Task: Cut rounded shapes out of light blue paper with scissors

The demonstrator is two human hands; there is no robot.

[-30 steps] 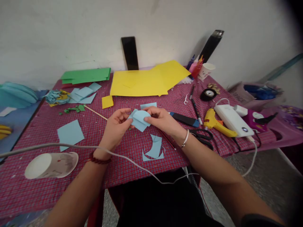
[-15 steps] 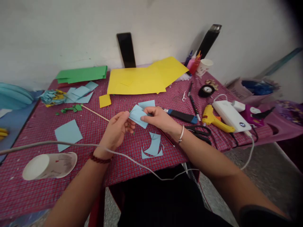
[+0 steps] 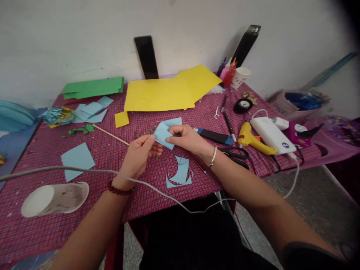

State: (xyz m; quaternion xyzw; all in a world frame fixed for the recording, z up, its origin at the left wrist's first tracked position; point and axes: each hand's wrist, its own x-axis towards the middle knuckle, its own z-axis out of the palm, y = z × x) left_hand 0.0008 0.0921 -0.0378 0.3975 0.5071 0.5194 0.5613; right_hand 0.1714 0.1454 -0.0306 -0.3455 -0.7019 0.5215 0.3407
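Pale-blue paper piece [image 3: 164, 135], bent into a curve, is held just above the red checked counter [image 3: 42, 150] at the centre of the frame. The right hand [image 3: 187, 139] pinches its right side, thumb and fingers closed on it. The left hand [image 3: 139, 155] sits at its lower left with fingers loosely curled and thumb tip at the paper's edge; whether it grips cannot be told. Just below lies a curved blue offcut [image 3: 180, 174], so some cutting looks done. Scissors [image 3: 239, 153] rest untouched at right, near a yellow glue gun [image 3: 250, 138]. A whole blue square [image 3: 77, 159] at left looks unworked, so more seems left.
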